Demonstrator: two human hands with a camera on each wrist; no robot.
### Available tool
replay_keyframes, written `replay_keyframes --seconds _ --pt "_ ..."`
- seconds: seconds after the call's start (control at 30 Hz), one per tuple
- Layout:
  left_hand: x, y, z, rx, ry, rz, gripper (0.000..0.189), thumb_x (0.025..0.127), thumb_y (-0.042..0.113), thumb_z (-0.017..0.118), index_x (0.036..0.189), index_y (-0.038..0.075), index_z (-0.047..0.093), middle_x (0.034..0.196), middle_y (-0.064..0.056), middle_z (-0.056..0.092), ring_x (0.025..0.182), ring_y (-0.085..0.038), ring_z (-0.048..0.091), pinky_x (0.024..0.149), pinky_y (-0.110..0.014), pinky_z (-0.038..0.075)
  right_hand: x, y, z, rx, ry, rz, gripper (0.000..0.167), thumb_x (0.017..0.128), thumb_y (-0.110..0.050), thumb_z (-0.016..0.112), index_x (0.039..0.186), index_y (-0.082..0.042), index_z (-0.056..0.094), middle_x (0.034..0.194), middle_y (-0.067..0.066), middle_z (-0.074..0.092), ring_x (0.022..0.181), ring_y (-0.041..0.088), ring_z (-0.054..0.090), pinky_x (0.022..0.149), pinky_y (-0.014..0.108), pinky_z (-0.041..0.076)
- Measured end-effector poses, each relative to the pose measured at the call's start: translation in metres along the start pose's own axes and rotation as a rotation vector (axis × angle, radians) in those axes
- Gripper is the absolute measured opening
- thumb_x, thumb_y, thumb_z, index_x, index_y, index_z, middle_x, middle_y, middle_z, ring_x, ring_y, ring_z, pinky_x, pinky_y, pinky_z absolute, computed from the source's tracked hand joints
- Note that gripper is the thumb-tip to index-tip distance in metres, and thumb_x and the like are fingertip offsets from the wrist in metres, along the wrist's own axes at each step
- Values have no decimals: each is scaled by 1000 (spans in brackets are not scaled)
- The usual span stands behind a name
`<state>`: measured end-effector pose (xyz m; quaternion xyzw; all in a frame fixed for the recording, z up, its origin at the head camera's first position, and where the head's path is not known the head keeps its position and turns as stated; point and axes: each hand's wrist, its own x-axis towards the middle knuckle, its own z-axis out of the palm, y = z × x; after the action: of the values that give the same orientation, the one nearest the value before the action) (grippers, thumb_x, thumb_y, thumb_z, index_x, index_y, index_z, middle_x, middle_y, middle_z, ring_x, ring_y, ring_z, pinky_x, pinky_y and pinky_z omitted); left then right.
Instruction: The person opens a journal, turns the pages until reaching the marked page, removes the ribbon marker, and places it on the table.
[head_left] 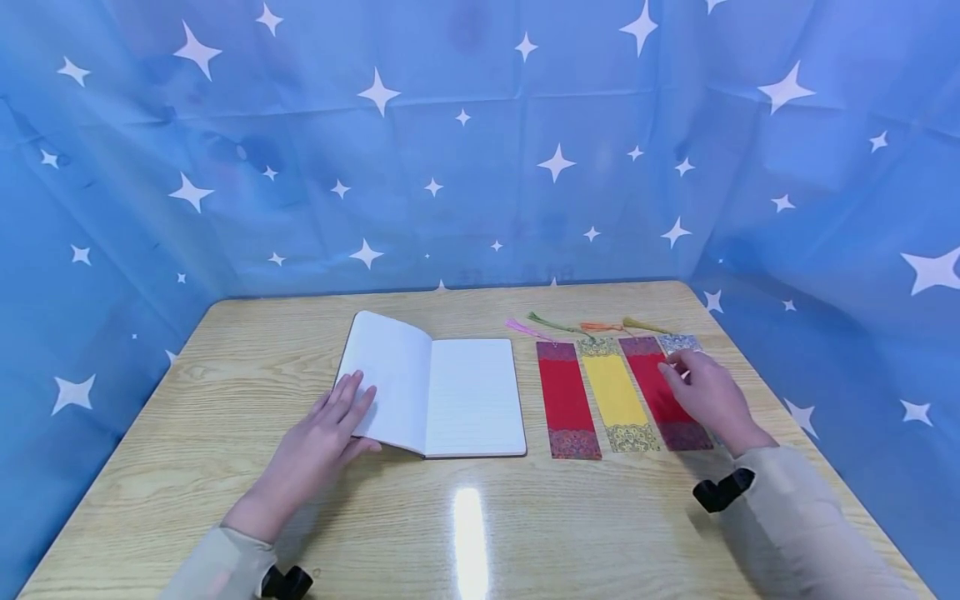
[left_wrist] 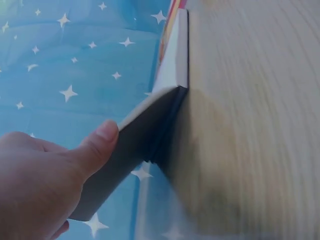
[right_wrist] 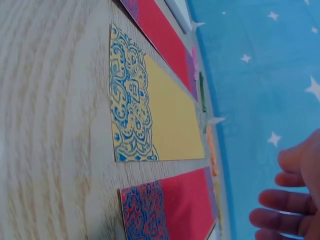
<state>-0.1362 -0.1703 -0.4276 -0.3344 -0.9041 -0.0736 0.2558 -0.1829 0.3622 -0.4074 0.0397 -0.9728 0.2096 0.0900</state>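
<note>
A lined notebook lies spread on the table, its left side tilted up. My left hand holds that raised left side, fingers over the page; in the left wrist view the thumb lies against its dark cover. Over the bookmarks at the right hovers my right hand, fingers loosely bent, nothing seen in them. Beneath or beside it are a red bookmark and one with a patterned bluish end, mostly hidden by the hand. A yellow bookmark and another red bookmark lie further left.
Pink, green, orange and olive tassels stretch behind the bookmarks. Blue cloth with white stars stands behind and beside the wooden table. Black straps circle both sleeves.
</note>
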Motion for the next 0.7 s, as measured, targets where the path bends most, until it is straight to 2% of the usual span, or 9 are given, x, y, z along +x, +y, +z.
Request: replay_keyframes --seconds 0.07,0.13,0.3,0.37,0.53,0.7 --pt "4 1 -2 6 33 9 70 85 47 57 134 -3 46 142 -26 34 130 -37 35 96 -51 39 0 -1 0 3 -3 -9 35 96 -30 52 111 1 57 95 18 59 83 31 56 66 46 49" --pt "9 3 -4 9 66 15 74 82 47 61 135 -3 44 143 -26 33 131 -37 34 97 -51 38 0 -2 0 4 -8 -13 35 96 -31 51 111 1 57 96 18 59 84 31 56 66 45 50" --pt "21 11 -9 -13 107 -7 93 63 37 80 137 -3 40 145 -28 28 132 -39 30 98 -52 36 -1 -4 -3 8 0 -4 38 96 -32 51 114 1 57 99 19 58 85 33 55 68 47 50" --pt "26 15 -11 -30 105 -27 98 59 35 83 138 -3 39 146 -28 26 134 -38 27 99 -52 35 -2 -5 -4 14 8 -3 38 96 -31 52 114 1 57 100 19 58 85 33 55 68 47 50" --pt "36 25 -15 -76 105 -55 103 57 29 86 141 -3 34 147 -29 22 135 -38 23 99 -49 36 -3 -9 -4 28 2 -13 35 96 -30 52 112 0 58 98 17 59 83 30 55 66 44 50" --pt "45 35 -14 -172 100 -82 109 59 22 86 145 0 23 148 -29 15 130 -42 30 89 -46 45 -5 -19 0 48 -15 -42 33 96 -32 51 108 -3 59 92 12 59 77 24 52 63 38 47"
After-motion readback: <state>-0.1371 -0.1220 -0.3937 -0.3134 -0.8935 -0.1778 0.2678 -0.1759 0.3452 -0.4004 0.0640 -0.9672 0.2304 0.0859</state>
